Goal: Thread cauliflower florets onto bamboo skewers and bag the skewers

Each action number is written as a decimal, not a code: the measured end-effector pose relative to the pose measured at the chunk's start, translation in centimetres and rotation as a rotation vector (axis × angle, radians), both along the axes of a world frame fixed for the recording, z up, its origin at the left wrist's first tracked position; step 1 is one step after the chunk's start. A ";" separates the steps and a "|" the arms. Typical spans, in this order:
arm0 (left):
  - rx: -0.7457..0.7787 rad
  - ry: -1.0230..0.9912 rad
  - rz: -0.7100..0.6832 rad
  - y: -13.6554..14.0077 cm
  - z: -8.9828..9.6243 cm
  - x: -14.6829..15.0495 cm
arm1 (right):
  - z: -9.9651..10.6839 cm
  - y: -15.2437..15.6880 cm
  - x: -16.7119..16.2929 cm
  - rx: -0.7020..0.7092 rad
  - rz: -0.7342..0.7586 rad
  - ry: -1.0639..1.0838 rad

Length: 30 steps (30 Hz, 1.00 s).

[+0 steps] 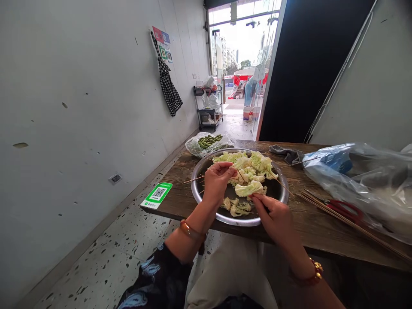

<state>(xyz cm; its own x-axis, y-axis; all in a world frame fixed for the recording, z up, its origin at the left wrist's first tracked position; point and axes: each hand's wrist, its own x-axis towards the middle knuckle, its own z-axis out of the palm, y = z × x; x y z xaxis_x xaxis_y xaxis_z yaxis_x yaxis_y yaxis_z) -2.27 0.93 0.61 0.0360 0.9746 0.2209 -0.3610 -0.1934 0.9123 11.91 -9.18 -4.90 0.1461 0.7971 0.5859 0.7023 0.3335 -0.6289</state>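
While R hand (pixel 275 215) grip pinches caulif. floret (pixel 249 189), L hand (pixel 218 180) grip's closed w/ thin skewer (pixel 241 175).

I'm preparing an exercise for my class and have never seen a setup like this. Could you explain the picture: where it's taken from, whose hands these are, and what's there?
There is no machine here. One camera, worn on a person's head, looks forward and down at that person's two bare hands.

The right hand holds a pale green-and-white cauliflower piece in its fingers. The left hand has its fingers pinched together; what they grip is hard to make out.

Below them, a round silver metal basin with more cauliflower stands on a dark brown wooden table. Around it are a clear plastic bag of green pods, a green-and-white printed card, a crumpled grey cloth, red-handled scissors and thin wooden sticks.
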 end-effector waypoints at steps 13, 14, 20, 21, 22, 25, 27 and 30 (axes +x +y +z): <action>0.164 0.080 0.082 0.1 -0.4 -0.4 | -0.3 0.0 0.2 -0.012 -0.014 -0.032; 0.190 0.102 0.092 0.2 -0.6 -0.4 | -0.4 0.0 0.2 -0.009 -0.011 -0.032; 0.277 0.202 0.082 0.4 -1.1 -0.8 | -0.4 0.1 0.2 -0.006 -0.006 -0.038; 0.294 0.217 0.080 0.4 -1.1 -0.9 | -0.3 0.1 0.2 -0.005 -0.002 -0.042; 0.316 0.238 0.082 0.4 -1.1 -1.0 | -0.3 0.1 0.3 -0.004 0.004 -0.047; 0.395 0.324 0.098 0.3 -1.1 -1.2 | -0.2 0.0 0.3 0.001 0.023 -0.059; 0.429 0.362 0.097 0.2 -1.1 -1.4 | -0.1 0.0 0.4 0.004 0.032 -0.061; 0.465 0.396 0.099 0.2 -1.1 -1.6 | -0.2 0.0 0.4 0.001 0.030 -0.059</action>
<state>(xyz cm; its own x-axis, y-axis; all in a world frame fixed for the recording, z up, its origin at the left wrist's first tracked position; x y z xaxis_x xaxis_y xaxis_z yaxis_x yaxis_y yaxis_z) -3.83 1.08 -0.52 0.1165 0.7827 0.6114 0.0279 -0.6180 0.7857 12.33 -9.20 -5.07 0.0872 0.7999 0.5938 0.7277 0.3560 -0.5863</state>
